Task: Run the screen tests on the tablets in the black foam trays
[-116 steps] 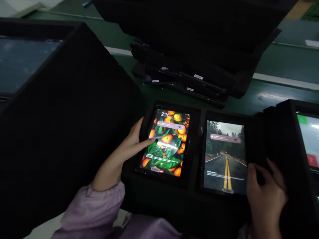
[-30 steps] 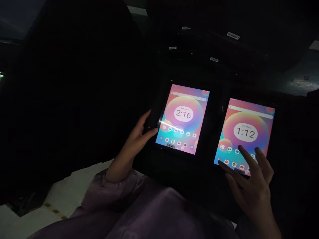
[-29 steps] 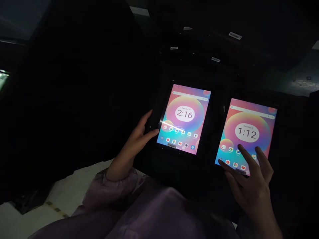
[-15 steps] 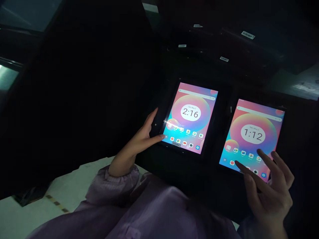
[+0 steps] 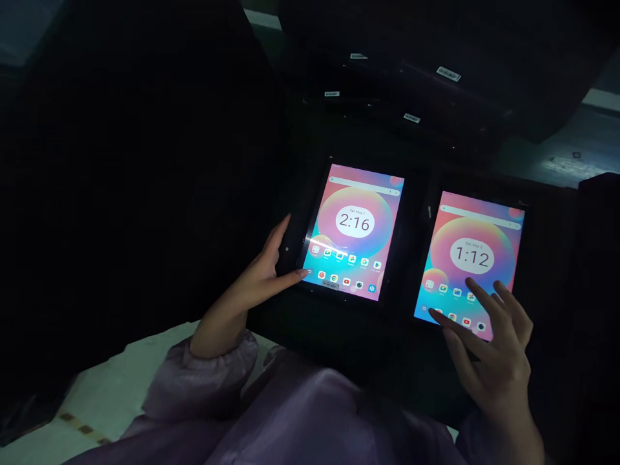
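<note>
Two lit tablets lie side by side on a dark surface. The left tablet [image 5: 361, 258] shows 2:16 and the right tablet [image 5: 434, 255] shows 1:12, both with a colourful home screen and rows of app icons. At the left tablet's lower left corner rests the thumb of my left hand [image 5: 256, 281]; its fingers stretch apart from the thumb along the left side. Above the lower part of the right tablet is my right hand [image 5: 498, 361], fingers spread. Its index fingertip is at the lower left icons; I cannot tell whether it touches the glass. The hand covers the lower right corner.
Beyond the tablets, several white barcode labels [image 5: 448, 73] show on dark, hard-to-see items. A dark panel [image 5: 145, 161] rises at the left. Pale floor [image 5: 121, 381] with a striped tape line [image 5: 83, 429] shows at lower left. Purple sleeves and clothing fill the bottom.
The view has shifted, so the tablets sit further left in the picture. My right hand has moved slightly left across the right tablet, its index fingertip now by the leftmost bottom icon. My left hand keeps its place.
</note>
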A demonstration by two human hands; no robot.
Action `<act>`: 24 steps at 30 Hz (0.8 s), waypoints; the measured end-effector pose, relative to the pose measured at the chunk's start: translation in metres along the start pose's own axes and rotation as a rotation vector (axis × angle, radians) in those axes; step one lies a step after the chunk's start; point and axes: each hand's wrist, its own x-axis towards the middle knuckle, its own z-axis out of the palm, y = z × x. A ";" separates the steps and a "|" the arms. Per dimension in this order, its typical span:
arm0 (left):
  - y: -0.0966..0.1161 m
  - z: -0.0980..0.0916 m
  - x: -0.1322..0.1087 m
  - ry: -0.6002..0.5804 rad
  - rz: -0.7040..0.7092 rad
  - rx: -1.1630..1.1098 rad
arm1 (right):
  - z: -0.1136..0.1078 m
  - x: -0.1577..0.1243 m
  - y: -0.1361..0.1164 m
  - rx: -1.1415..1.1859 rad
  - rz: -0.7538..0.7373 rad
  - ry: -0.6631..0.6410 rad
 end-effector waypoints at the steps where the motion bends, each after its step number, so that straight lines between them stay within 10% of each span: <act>1: -0.001 -0.001 0.000 0.000 0.003 0.007 | 0.001 0.000 0.000 0.002 -0.002 -0.006; 19: 0.004 -0.005 0.001 -0.022 -0.001 0.096 | -0.004 0.007 0.009 -0.065 0.015 0.166; 24: 0.029 0.000 0.006 0.258 0.261 0.046 | -0.006 0.018 0.018 -0.044 -0.007 0.236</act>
